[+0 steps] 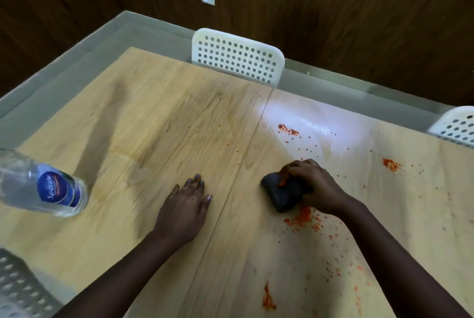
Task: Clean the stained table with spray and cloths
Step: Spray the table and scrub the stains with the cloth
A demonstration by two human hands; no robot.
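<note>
Head view: I wipe a stained table [159,117].
My right hand [314,184] grips a dark cloth [280,195] among red stains [302,219]. My left hand [184,208] lies flat, fingers straight, holding nothing. Left of it stands a clear bottle [42,185].

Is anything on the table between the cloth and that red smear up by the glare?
Nothing visible: only bare wood and small red specks lie between the dark cloth, gripped by the right hand, and the smear.

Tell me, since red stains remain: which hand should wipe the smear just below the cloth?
Right. The right hand already grips the cloth, right beside that smear. The left hand lies flat on the table, holding nothing.
</note>
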